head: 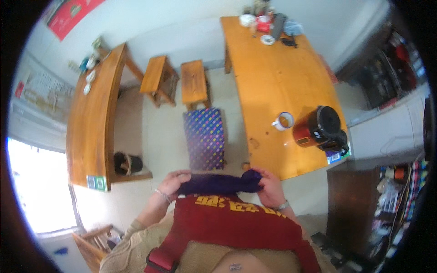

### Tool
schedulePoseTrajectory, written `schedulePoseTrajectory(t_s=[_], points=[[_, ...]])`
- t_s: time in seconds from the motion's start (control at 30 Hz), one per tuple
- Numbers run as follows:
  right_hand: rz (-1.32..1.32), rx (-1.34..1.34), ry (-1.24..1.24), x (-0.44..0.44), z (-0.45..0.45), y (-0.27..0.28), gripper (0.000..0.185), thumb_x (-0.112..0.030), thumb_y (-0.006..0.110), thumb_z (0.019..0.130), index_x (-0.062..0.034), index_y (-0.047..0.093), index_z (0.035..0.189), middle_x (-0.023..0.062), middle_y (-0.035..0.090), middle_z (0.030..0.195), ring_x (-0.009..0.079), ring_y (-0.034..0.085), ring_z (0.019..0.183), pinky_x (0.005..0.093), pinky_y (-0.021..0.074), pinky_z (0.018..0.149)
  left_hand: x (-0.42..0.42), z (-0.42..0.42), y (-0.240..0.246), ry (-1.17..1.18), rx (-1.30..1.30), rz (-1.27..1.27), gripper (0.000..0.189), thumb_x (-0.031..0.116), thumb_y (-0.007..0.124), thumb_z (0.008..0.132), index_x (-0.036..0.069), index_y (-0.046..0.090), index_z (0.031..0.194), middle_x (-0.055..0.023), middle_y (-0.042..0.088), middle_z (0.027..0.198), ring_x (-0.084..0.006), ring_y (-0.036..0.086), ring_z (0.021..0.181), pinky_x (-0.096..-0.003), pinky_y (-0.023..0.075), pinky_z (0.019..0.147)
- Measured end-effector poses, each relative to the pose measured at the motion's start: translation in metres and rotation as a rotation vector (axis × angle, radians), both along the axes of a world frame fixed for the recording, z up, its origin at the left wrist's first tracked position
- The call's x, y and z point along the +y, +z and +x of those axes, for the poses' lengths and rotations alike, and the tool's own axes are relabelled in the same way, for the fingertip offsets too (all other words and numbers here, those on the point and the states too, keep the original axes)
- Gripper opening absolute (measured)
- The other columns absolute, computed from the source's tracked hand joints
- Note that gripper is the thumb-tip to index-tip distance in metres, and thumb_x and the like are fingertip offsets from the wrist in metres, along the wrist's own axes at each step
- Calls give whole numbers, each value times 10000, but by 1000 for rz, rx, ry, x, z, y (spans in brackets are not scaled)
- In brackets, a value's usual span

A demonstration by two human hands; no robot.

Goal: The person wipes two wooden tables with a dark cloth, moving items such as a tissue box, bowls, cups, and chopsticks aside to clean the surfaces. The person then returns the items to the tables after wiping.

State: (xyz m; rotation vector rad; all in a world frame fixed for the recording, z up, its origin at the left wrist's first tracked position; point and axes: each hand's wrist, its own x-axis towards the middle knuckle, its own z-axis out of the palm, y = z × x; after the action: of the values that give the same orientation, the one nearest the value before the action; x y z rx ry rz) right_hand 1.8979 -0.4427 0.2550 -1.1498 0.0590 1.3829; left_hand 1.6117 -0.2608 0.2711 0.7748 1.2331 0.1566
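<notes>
A dark purple piece of cloth (218,183) is stretched sideways in front of my red apron (235,221), which bears yellow writing. My left hand (174,184) grips its left end, and my right hand (269,187) grips the bunched right end. Just beyond the cloth is a bench or stool (205,138) with a dotted, multicoloured cover. On the wooden table (273,92) to the right stand a white mug (283,121) with amber liquid and a red and black electric appliance (315,128), perhaps a kettle.
Two wooden stools (153,75) (194,82) stand beyond the covered one. Another wooden table (92,126) is at the left, with a bin (133,163) by its leg. A wooden chair (90,242) is at lower left. A dark cabinet (351,204) and crowded shelves (392,198) stand at right.
</notes>
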Motion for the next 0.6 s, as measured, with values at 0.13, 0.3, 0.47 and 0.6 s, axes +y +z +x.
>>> schedulePoseTrajectory(t_s=[0.13, 0.3, 0.47, 0.6], points=[[-33, -12, 10, 39, -20, -2, 497, 118, 393, 817, 46, 587, 1268, 191, 677, 1201, 284, 678, 1060, 411, 565, 952, 18, -51, 6, 15, 92, 7, 378, 118, 676, 938, -43, 631, 1277, -126, 712, 1018, -188, 684, 824, -314, 571, 695], [-90, 43, 11, 116, -89, -4, 372, 40, 436, 896, 61, 603, 1228, 168, 692, 1127, 268, 686, 1019, 394, 570, 932, 71, -141, -19, 41, 50, 202, 408, 114, 690, 940, 19, 597, 1326, -53, 690, 865, -58, 537, 565, -214, 381, 443], [-168, -128, 149, 204, -207, 0, 456, 119, 712, 837, -2, 609, 1265, 109, 695, 1105, 179, 687, 921, 332, 592, 825, 157, -255, -53, -169, 111, 532, 416, 20, 686, 893, 36, 613, 1301, -41, 696, 869, -113, 619, 722, -261, 513, 636], [-146, -253, 245, 266, -271, 9, 454, 149, 701, 813, 9, 611, 1235, 94, 696, 1072, 168, 682, 909, 318, 584, 816, 205, -329, -46, -215, 369, 556, 450, 32, 675, 799, 39, 665, 1248, -143, 750, 1035, -196, 711, 922, -334, 569, 830]])
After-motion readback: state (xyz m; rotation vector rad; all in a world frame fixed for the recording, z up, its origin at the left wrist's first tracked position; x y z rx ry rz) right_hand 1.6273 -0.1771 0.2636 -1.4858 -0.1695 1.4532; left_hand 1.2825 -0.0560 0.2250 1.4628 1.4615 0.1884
